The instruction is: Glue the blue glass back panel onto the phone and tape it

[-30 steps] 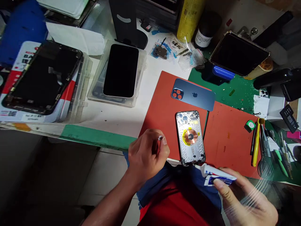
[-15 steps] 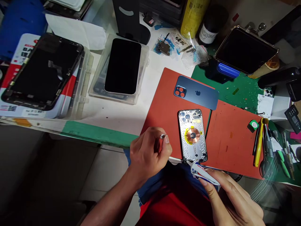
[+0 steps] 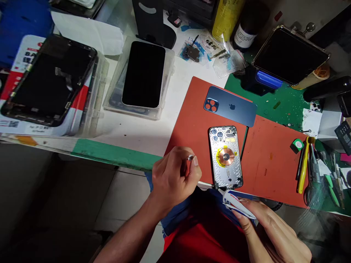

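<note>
My left hand is closed, with a small white cap pinched between thumb and forefinger. In my right hand is a white and blue glue tube, its nozzle pointing up and left at the bottom edge of an opened phone body. The phone body lies on the red mat, its copper coil and camera lenses showing. Just above it lies a blue back glass with camera holes. Whether the nozzle touches the phone body I cannot tell.
A phone lies on a clear plastic box, and a dark screen assembly is at the far left. Another phone leans at the back right. Tools, among them a yellow brush, lie at the right. Bottles stand behind.
Both hands keep nearly the same pose and hold the same things. The view has shifted very slightly; nothing was taken hold of or let go.
</note>
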`<state>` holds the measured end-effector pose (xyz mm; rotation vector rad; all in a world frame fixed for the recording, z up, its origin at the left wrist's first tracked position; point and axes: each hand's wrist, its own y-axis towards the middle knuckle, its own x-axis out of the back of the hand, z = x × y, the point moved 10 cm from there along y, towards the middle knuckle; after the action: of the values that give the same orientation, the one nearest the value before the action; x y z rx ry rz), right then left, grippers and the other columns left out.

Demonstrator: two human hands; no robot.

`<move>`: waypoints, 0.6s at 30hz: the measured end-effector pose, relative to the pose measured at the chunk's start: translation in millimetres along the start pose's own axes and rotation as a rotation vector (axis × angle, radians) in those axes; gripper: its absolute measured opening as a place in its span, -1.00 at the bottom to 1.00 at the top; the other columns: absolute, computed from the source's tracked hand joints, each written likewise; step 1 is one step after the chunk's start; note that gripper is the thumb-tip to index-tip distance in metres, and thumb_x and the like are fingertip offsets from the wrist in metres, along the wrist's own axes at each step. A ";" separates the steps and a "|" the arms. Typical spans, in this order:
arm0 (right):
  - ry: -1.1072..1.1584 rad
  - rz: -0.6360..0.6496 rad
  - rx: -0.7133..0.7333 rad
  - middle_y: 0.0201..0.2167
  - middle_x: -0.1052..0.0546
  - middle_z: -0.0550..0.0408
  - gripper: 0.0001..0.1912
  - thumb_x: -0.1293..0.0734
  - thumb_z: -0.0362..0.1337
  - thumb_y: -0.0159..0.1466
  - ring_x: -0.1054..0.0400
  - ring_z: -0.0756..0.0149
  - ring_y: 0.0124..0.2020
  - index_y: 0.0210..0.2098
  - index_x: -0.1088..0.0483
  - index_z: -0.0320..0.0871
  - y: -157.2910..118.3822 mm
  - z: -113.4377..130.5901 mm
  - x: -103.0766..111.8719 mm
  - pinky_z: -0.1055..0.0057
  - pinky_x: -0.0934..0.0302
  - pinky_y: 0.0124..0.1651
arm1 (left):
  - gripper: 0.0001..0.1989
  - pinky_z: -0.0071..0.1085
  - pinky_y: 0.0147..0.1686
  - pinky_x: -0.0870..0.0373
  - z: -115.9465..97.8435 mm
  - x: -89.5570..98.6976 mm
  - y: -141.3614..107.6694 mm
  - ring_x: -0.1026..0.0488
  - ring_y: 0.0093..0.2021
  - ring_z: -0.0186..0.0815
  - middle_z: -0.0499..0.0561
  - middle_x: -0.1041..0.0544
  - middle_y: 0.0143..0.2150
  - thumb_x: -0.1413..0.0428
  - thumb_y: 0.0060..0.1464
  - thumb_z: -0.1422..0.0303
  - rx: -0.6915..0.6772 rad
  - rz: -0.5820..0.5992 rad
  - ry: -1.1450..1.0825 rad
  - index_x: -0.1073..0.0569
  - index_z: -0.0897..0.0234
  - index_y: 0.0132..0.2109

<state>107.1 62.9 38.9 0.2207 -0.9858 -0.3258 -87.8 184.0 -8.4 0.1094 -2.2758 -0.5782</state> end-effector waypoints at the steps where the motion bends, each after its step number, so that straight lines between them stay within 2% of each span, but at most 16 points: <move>1: -0.015 -0.002 0.005 -0.30 -0.72 0.19 -0.83 -0.51 -0.50 0.38 -0.63 0.32 -0.29 -0.12 -0.67 -0.12 -2.6 -1.1 1.0 0.37 -0.46 -0.06 | -0.92 -0.45 -0.53 -0.21 0.3 0.4 -0.1 -0.37 -0.58 -0.50 -0.17 -0.64 -0.32 -0.11 0.34 0.43 0.002 -0.003 0.005 -0.35 0.17 -0.14; 12: -0.041 0.003 -0.010 -0.27 -0.73 0.16 -0.81 -0.52 -0.49 0.37 -0.64 0.26 -0.23 -0.08 -0.69 -0.11 -11.4 -6.6 5.0 0.30 -0.46 0.00 | -0.91 -0.50 -0.52 -0.21 -1.9 0.7 1.5 -0.31 -0.59 -0.53 -0.19 -0.63 -0.32 -0.12 0.34 0.45 -0.009 -0.006 -0.022 -0.34 0.18 -0.13; 18: -0.089 -0.039 -0.142 -0.30 -0.73 0.20 -0.89 -0.54 -0.41 0.39 -0.64 0.26 -0.28 -0.16 -0.70 -0.05 -11.1 -9.2 15.8 0.29 -0.47 0.00 | -0.91 -0.48 -0.52 -0.23 -0.9 0.5 0.7 -0.33 -0.58 -0.51 -0.16 -0.64 -0.32 -0.11 0.36 0.44 -0.006 -0.006 -0.028 -0.34 0.17 -0.14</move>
<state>121.0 47.1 42.6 0.0969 -1.0426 -0.4425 -87.4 184.2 -7.2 0.1062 -2.3011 -0.5931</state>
